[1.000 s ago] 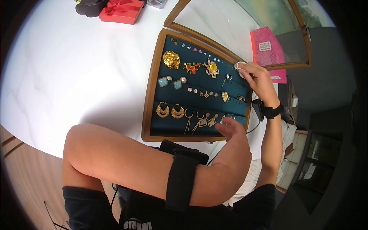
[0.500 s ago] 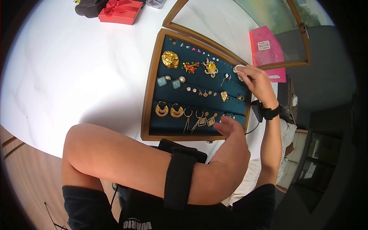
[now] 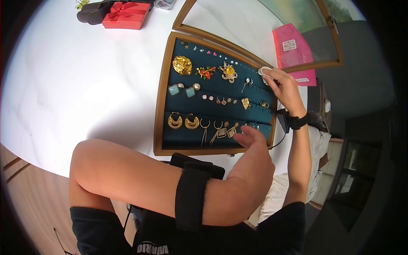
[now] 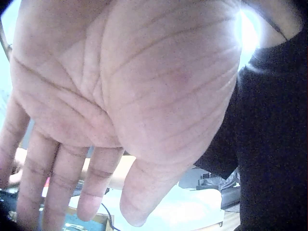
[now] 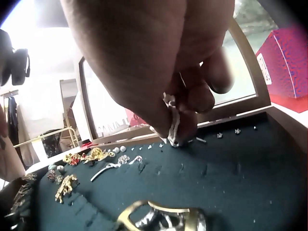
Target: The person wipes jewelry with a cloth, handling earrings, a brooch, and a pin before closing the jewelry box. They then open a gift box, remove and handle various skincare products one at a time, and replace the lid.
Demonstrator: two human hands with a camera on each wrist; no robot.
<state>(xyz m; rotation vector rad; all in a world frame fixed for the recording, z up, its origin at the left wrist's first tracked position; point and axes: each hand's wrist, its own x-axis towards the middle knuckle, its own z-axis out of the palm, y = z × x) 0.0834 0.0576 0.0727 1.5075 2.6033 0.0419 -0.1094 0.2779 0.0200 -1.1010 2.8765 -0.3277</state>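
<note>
The right hand [image 3: 285, 91] pinches a white piece [image 3: 264, 71] between thumb and fingers, at the upper right corner of the wooden jewellery case [image 3: 161, 110], near its raised glass lid [image 3: 312, 66]; the left hand [image 3: 253, 159] hangs over the case's lower right part, palm bare and fingers loosely extended, near the square drop earrings [image 3: 232, 131]; the case lies on the white table [image 3: 106, 76], the red gift box [image 3: 126, 20] well apart from it.

Black short-sleeved shirt [image 3: 204, 242], white lettering [image 3: 151, 249], black wrist straps [image 3: 192, 199]
</note>
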